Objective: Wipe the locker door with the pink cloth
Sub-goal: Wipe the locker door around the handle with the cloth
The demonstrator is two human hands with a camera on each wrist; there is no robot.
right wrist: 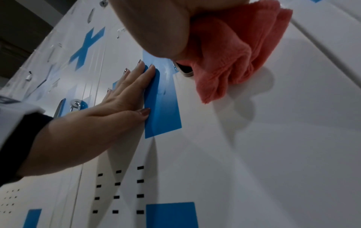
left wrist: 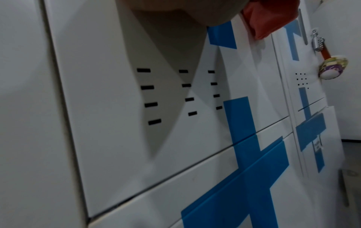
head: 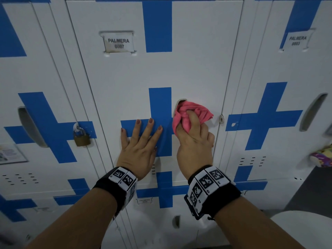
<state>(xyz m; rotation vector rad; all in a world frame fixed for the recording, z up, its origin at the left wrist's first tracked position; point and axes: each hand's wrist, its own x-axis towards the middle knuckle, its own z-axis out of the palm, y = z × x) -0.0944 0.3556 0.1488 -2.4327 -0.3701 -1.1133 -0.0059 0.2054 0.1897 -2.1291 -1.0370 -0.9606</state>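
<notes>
The white locker door point(head: 125, 83) carries a blue cross and a label reading PALMERA 0007. My right hand point(head: 195, 139) grips a bunched pink cloth point(head: 197, 112) and holds it against the door over the recessed handle slot, right of the cross. In the right wrist view the pink cloth point(right wrist: 234, 58) touches the white panel. My left hand point(head: 139, 146) lies flat on the door with straight, spread fingers across the cross's horizontal bar; the same left hand point(right wrist: 109, 108) shows pressed on the blue stripe. From the left wrist camera only a corner of the cloth point(left wrist: 273, 20) shows at the top.
A brass padlock point(head: 81, 137) hangs on the locker to the left. The locker to the right has its own handle slot point(head: 312, 112) and a colourful object point(head: 321, 157) hanging beside it. Vent slots point(left wrist: 168, 95) sit below my hands. More lockers lie underneath.
</notes>
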